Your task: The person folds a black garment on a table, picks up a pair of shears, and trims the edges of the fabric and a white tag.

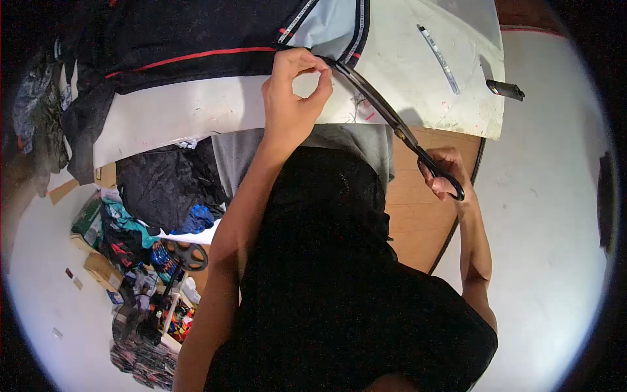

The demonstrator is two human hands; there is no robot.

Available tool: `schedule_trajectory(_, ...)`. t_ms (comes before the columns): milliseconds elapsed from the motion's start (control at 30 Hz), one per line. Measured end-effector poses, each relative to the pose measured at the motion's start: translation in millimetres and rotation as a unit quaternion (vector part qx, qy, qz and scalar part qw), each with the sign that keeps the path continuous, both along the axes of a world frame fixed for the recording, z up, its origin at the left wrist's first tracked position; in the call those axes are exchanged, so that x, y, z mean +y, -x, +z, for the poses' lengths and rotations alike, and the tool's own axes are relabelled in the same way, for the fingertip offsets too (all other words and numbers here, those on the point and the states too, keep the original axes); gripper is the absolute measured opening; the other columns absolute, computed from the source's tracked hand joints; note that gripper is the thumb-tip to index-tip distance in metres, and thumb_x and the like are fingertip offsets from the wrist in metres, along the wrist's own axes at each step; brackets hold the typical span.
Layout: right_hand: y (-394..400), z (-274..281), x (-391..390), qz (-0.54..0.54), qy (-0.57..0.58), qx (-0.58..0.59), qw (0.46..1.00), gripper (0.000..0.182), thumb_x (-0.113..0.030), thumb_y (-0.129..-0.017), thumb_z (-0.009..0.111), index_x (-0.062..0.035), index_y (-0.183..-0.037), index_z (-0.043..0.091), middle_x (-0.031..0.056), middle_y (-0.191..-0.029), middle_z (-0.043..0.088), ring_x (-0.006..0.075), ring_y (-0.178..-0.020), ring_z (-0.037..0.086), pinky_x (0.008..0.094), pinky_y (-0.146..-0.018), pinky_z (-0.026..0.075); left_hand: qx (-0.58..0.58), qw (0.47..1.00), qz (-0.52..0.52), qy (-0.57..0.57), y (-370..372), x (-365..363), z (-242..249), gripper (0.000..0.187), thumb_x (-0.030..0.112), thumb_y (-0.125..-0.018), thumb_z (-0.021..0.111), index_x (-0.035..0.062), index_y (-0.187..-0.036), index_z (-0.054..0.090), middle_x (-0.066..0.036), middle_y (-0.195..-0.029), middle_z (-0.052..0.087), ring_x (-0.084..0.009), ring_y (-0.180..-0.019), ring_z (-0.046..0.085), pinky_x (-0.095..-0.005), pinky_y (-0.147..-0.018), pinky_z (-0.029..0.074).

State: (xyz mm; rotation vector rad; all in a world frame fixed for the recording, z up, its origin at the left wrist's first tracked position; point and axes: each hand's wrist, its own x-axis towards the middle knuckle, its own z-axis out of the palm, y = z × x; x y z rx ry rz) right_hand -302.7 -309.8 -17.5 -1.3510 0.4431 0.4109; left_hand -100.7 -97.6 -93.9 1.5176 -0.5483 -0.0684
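A long pair of dark scissors (pixel 381 104) is in my right hand (pixel 449 171), whose fingers are wrapped round the handle loops below the table's front edge. The blades point up and left, their tips at the lower edge of a black garment (pixel 196 32) with red piping, a light grey panel (pixel 330 29) and lettered trim. Beside the tips my left hand (pixel 292 98) pinches thumb and forefinger together at the garment's edge. What lies in that pinch is too small to make out.
On the white tabletop (pixel 176 117) lie a slim clear marker-like stick (pixel 439 59) and, at the right edge, a black object (pixel 505 89). Below left are heaped dark cloths (pixel 170 186), a spoked black wheel (pixel 187 255) and a bin of colourful small items (pixel 178 320).
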Motion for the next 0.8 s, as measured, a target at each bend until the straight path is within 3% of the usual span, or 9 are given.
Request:
schedule_trajectory(567, -3, -8, -2, 0.013, 0.024, 0.012, 1.0, 0.043, -0.035, -0.067, 0.08, -0.0034, -0.064, 0.05, -0.0021, -0.049, 0.043, 0.0057, -0.034, 0.042, 0.019, -0.03, 0.03, -0.037, 0.999, 0.006, -0.021, 2, 1, 1, 0.033, -0.006, -0.073, 0.067, 0.0026, -0.097, 0.047, -0.007, -0.083, 0.065, -0.015, -0.078, 0.065, -0.0264, -0.074, 0.051)
schedule_trajectory(633, -3, -9, -1, 0.008, 0.007, 0.014, 1.0, 0.043, -0.035, -0.068, 0.079, -0.0036, -0.064, 0.051, -0.0018, -0.049, 0.043, 0.0057, -0.034, 0.041, 0.019, -0.03, 0.03, -0.018, 0.999, -0.022, -0.043, 3, 3, 3, 0.035, -0.009, -0.078, 0.064, 0.004, -0.101, 0.041, -0.009, -0.089, 0.065, -0.0128, -0.084, 0.061, -0.027, -0.083, 0.048)
schedule_trajectory(800, -4, -11, 1, -0.003, -0.03, 0.028, 0.999, 0.051, -0.045, -0.069, 0.077, -0.0001, -0.068, 0.052, -0.0014, -0.048, 0.045, 0.0046, -0.031, 0.039, 0.0172, -0.028, 0.03, 0.015, 0.999, -0.03, -0.017, 4, 2, 5, 0.036, -0.01, -0.078, 0.064, 0.0032, -0.102, 0.04, -0.01, -0.089, 0.064, -0.0131, -0.086, 0.061, -0.028, -0.084, 0.048)
